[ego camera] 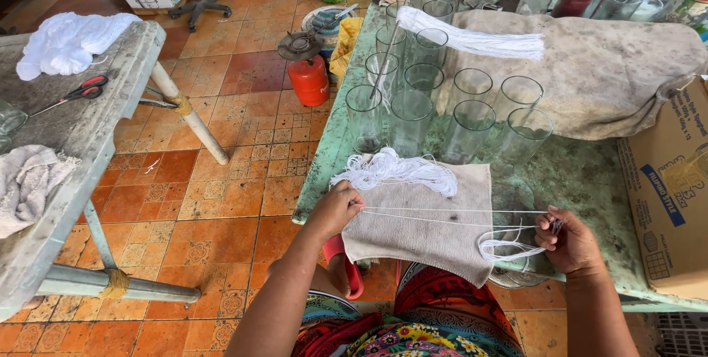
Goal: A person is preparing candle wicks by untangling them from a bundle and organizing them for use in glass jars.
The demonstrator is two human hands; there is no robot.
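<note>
Head view: left hand [335, 209] and right hand [568, 240] each pinch white string [442, 217], stretched taut over the towel [420, 231] at the bench's near edge. 1 cut pile [398, 170] lies done; the glasses [442, 106] stand empty.

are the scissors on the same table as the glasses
No, the scissors lie on the grey table at left, apart from the glasses.

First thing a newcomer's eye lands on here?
The white string pulled taut between the left hand and right hand, across a grey towel at the table's near edge. Behind it stands a cluster of empty glasses, with a white string bundle lying over the far ones. A red gas canister sits on the tiled floor, left.
</note>
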